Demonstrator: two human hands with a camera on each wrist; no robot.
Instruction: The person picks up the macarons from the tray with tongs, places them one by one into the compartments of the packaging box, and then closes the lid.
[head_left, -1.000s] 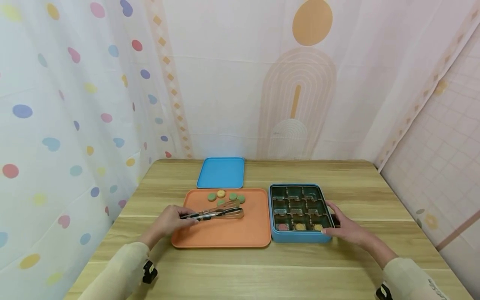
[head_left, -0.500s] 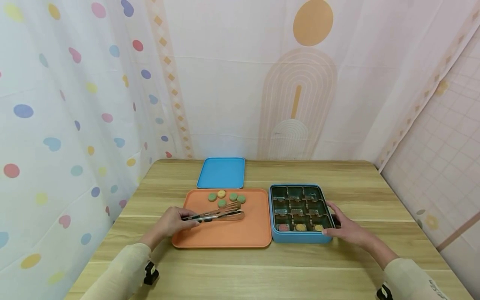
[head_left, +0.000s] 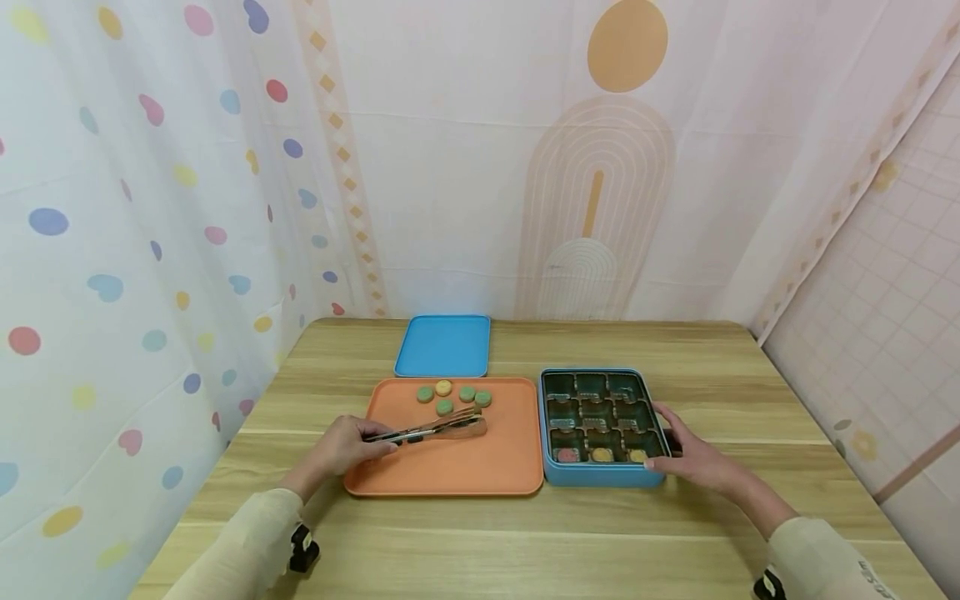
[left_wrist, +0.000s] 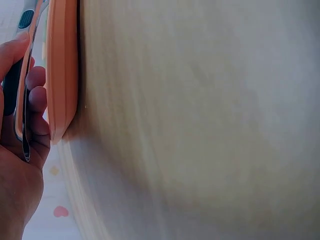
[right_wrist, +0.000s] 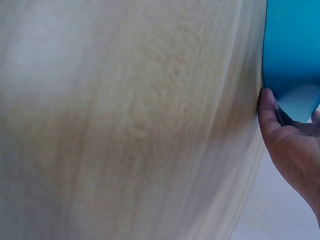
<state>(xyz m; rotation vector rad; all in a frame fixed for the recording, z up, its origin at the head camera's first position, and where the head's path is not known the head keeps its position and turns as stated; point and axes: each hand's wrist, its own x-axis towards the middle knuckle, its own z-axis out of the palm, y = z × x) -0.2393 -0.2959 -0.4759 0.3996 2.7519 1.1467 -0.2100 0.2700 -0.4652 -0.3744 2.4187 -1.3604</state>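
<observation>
My left hand [head_left: 345, 447] grips metal tongs [head_left: 435, 429] by their handle; the tips reach over the orange tray [head_left: 450, 467] toward several small round cookies [head_left: 452, 395], green ones and one yellow, at the tray's far edge. In the left wrist view my left hand [left_wrist: 17, 150] wraps the tongs [left_wrist: 22, 100] beside the tray edge [left_wrist: 62, 75]. My right hand [head_left: 693, 457] rests against the right side of a blue compartment box [head_left: 600, 477]; its front row holds three cookies [head_left: 600, 454]. In the right wrist view my right hand [right_wrist: 287, 145] touches the box wall [right_wrist: 290, 45].
A blue lid [head_left: 442, 345] lies flat behind the tray. All of it stands on a wooden table [head_left: 525, 542]. Patterned curtains close in the left, back and right sides.
The tongs' tips have swung a little farther toward the cookies and closed together. The right hand and the box have stayed put.
</observation>
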